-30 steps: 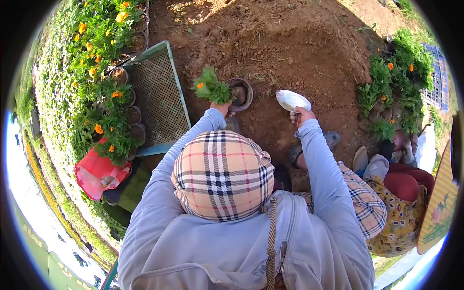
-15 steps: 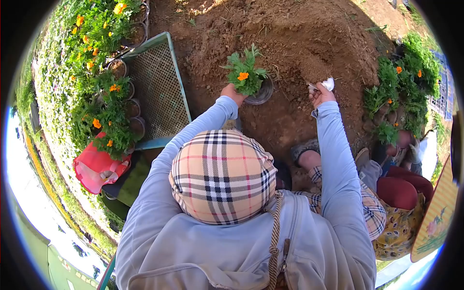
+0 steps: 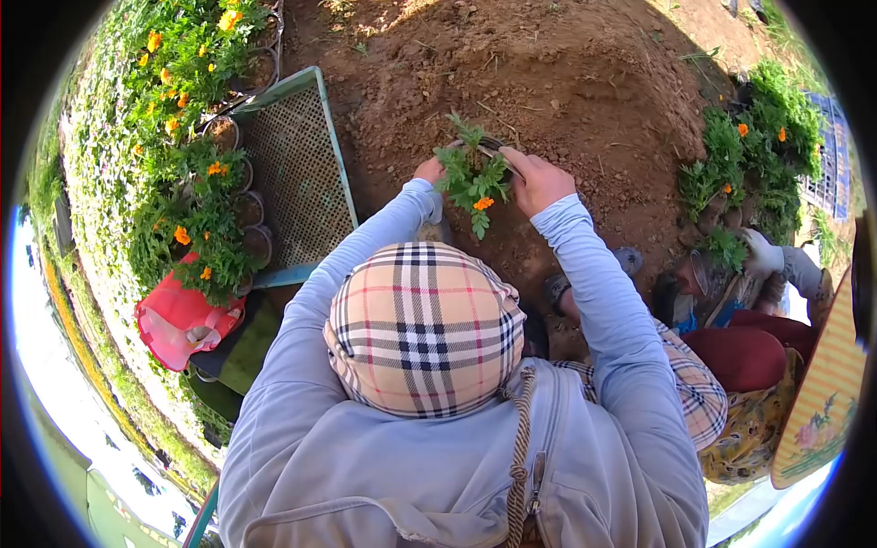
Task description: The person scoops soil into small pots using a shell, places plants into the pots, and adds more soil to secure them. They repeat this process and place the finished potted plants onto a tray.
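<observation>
A potted marigold (image 3: 475,183) with one orange flower hangs between my two hands, its leaves over the pot. My left hand (image 3: 429,171) is at the pot's left side, its fingers partly hidden by leaves. On the right, my right hand (image 3: 541,183) grips the pot's rim (image 3: 493,146), fingers bent over the edge. The pot's lower part is hidden by the plant. Brown soil lies beneath and beyond.
A green-edged mesh crate (image 3: 297,155) stands at left, beside potted marigolds (image 3: 206,210) and a red bag (image 3: 187,320). At right, a co-worker's gloved hand (image 3: 760,253) is near more marigolds (image 3: 767,137). A soil mound (image 3: 585,82) rises ahead.
My right hand has moved left to the pot, and the white item it held is out of sight. The plant has turned, its flower now lower right. The co-worker's gloved hand has shifted.
</observation>
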Motion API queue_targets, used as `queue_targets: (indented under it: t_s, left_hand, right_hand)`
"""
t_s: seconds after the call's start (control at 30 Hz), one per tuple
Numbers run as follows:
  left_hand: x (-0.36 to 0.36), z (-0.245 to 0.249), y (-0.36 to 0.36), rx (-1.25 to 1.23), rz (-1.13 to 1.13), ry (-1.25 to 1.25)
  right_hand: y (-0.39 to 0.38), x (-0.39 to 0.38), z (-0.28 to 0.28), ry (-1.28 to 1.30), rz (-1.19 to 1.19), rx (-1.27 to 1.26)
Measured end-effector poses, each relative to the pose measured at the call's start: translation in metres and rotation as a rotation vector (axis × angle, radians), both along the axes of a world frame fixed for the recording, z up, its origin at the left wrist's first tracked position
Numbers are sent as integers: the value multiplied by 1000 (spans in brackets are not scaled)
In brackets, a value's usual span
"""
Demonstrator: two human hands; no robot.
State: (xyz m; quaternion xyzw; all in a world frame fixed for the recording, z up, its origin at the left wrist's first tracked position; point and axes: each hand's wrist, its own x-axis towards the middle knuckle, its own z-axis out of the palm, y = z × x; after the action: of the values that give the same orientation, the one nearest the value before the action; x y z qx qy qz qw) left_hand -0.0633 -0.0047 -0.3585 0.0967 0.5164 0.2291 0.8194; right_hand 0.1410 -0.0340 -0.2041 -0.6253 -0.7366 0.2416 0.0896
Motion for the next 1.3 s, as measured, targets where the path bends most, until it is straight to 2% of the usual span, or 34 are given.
queue_targets:
  t_s: [0.03, 0.07, 0.1, 0.13, 0.17, 0.2, 0.23, 0.27, 0.3, 0.33, 0.4, 0.47, 0.5, 0.53, 0.57, 0.67, 0.7, 0.77, 0.8, 0.87, 0.93, 1.0, 1.03, 1.07, 1.17, 1.2, 1.27, 1.3]
  left_hand:
    - [-1, -1, -3, 190, -218, 234]
    - [5, 26, -6, 378, -436, 469]
    - [11, 55, -9, 565, -656, 703]
    - [13, 68, -10, 753, -876, 937]
    - [9, 58, -7, 822, -1046, 950]
    - [9, 56, -5, 828, -879, 925]
    - [8, 53, -3, 829, -713, 897]
    - [7, 51, -3, 825, -549, 867]
    - [9, 50, -2, 563, -417, 743]
    - [6, 43, -3, 572, -424, 730]
    - [2, 15, -13, 589, -437, 702]
    - [1, -15, -11, 622, -424, 625]
    - [1, -13, -10, 637, -416, 588]
    - [1, -10, -11, 548, -377, 557]
    - [5, 13, -10, 460, -340, 525]
    - [12, 47, -14, 267, -250, 471]
    - [15, 51, -14, 215, -220, 458]
    - [14, 54, -12, 239, -309, 440]
    - [13, 53, -15, 245, -348, 432]
    - [20, 45, -23, 270, -411, 505]
    - [21, 53, -24, 301, -371, 536]
    - [17, 51, -22, 276, -277, 440]
    - [12, 41, -23, 264, -230, 415]
    - [7, 38, -26, 301, -230, 491]
    - [-27, 61, -42, 235, -22, 402]
    - [-43, 61, -52, 212, 35, 368]
    - [-79, 65, -84, 370, 290, 435]
    - [-100, 79, -99, 244, 378, 467]
  right_hand:
    - [-1, -2, 4, 14, -16, 33]
    - [-1, -3, 7, 29, -32, 66]
    - [-2, -3, 7, -25, 13, -6]
    - [-3, 0, 6, 20, 5, 14]
    - [-5, 5, 1, 65, -4, 36]
    - [-6, 10, -5, 109, -12, 58]
    - [-5, 15, -16, 283, -98, 308]
    - [-10, 25, -24, 474, -355, 62]
    - [-16, 37, -32, 657, -610, -192]
    - [-21, 49, -40, 830, -864, -452]
    - [-33, 66, -58, 1070, -1304, -732]
    - [-50, 82, -82, 1168, -1492, -732]
    - [-51, 92, -91, 1199, -1568, -670]
    - [-49, 102, -101, 1229, -1646, -608]
    - [-43, 109, -103, 1296, -1675, -541]
    - [-29, 115, -88, 1280, -1555, -419]
    - [-26, 112, -78, 1208, -1466, -460]
    - [-27, 99, -59, 1052, -1284, -546]
    - [-30, 88, -49, 1079, -1179, -586]
    - [-32, 58, -25, 883, -933, -624]
    - [-42, 32, -30, 879, -582, -491]
    - [-42, 12, -19, 804, -569, -498]
    - [-43, 8, -18, 856, -538, -453]
    - [-44, 9, -21, 888, -570, -466]
    - [-46, 22, -9, 819, -448, -362]
    - [-49, 30, -14, 830, -476, -376]
    - [-53, 41, -20, 830, -594, -352]
    - [-53, 44, -22, 840, -673, -354]
